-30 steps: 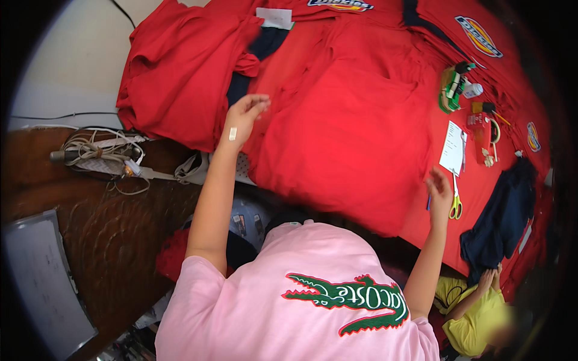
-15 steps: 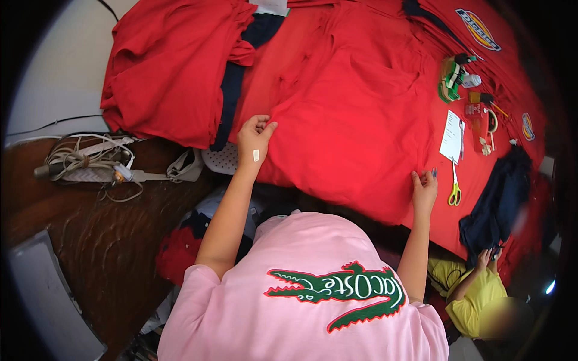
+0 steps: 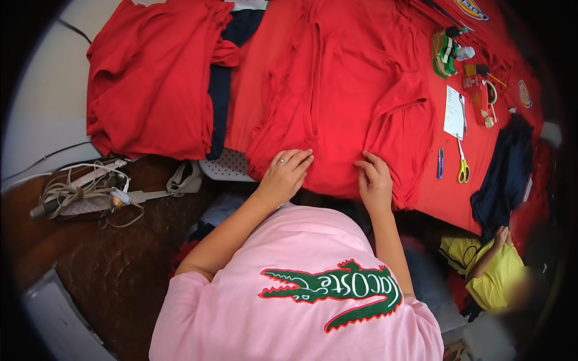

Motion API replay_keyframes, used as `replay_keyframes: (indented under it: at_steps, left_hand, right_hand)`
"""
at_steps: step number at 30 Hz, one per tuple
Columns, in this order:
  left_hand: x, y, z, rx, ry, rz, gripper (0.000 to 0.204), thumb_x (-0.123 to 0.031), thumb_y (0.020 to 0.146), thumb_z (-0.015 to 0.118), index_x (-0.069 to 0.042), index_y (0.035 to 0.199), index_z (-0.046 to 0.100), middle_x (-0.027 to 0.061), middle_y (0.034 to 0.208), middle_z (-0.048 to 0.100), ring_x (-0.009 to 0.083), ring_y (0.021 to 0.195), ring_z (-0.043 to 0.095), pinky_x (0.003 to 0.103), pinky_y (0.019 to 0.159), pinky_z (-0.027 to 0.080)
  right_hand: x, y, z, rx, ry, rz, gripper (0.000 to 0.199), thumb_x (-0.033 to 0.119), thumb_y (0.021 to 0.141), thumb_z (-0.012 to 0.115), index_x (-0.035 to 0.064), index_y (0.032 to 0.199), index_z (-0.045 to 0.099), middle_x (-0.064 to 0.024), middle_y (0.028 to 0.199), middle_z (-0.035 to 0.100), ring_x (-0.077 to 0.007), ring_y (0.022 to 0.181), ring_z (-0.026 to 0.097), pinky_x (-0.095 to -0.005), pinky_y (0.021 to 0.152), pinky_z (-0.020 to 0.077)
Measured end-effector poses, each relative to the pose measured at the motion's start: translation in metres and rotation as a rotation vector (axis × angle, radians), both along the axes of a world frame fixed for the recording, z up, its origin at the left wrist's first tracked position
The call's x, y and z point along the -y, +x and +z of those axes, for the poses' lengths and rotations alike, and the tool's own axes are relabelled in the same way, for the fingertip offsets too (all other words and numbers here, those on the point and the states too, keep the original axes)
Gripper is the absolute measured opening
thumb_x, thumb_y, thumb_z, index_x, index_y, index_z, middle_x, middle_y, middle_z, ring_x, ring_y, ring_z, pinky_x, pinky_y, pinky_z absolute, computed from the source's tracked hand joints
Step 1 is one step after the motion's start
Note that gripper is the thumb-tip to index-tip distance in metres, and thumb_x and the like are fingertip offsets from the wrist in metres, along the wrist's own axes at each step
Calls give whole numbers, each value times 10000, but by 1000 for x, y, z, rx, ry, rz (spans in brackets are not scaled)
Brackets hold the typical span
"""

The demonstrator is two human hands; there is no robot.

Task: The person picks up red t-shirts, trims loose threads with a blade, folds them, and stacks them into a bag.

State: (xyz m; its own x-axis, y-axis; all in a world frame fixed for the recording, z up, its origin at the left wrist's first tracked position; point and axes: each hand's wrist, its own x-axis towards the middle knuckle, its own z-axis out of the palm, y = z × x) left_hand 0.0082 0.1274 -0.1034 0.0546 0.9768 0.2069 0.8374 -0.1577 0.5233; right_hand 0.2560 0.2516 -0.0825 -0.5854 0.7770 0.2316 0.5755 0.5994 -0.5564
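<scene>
A wide piece of red cloth [image 3: 346, 120] lies in front of me over the near edge of the table, with long folds running up from both hands. My left hand [image 3: 286, 174], a ring on one finger, is closed on its near part, fingers bent together over the fabric. To the right, my right hand [image 3: 374, 179] pinches the same cloth, thumb and fingers curled at the base of another fold. Part of the fingertips is hidden in the fabric. Beyond the right hand lie small blue thread snips [image 3: 441, 162] and yellow-handled scissors [image 3: 462, 171].
Left, a red fabric pile [image 3: 150, 84] lies beside navy cloth [image 3: 218, 111] and a white perforated panel [image 3: 229, 167]. Bundled cables [image 3: 72, 195] sit lower left. Right are a paper slip [image 3: 454, 114], a green holder [image 3: 444, 57] and navy cloth [image 3: 503, 174]. A person in yellow [image 3: 497, 274] works nearby.
My hands have come closer together from the cloth's two sides, the left moving right and down, the right moving left. The smooth cloth now has long folds, and the snips are uncovered.
</scene>
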Motion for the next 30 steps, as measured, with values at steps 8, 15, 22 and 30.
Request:
replay_keyframes:
  at_steps: [8, 15, 22, 30]
  left_hand:
    - [-6, -4, 5, 82, -36, 2, 402, -77, 850, 713, -38, 1250, 692, 74, 1353, 640, 284, 1238, 586, 447, 1077, 426]
    - [-32, 7, 17, 219, -48, -10, 240, -62, 852, 706, -81, 1089, 741, 54, 1132, 701, 268, 1095, 636, 441, 977, 444]
    - [-140, 99, 16, 260, 2, -492, 510, -218, 998, 576, -28, 1468, 518, 150, 1531, 502, 282, 1447, 444, 495, 1233, 290]
    - [-267, 17, -23, -357, -15, 41, 701, -551, 1040, 461, -150, 1605, 352, 88, 1690, 278, 311, 1559, 246, 626, 1249, 114]
  right_hand:
    - [13, 28, 3, -132, -29, -154, 308, -61, 801, 709, 19, 1084, 619, -182, 1165, 649, -374, 1083, 639, -429, 920, 519]
    - [8, 23, 7, 91, 42, -293, 435, 88, 821, 763, 88, 1246, 668, -118, 1117, 635, -321, 1051, 604, -419, 927, 461]
    - [4, 30, -23, 150, 75, -234, 430, 100, 823, 745, 103, 1251, 708, -95, 1033, 599, -291, 960, 573, -421, 831, 446]
    - [2, 32, -24, 74, 108, -226, 396, 109, 877, 737, 126, 1273, 717, -69, 1019, 598, -246, 912, 572, -393, 817, 454]
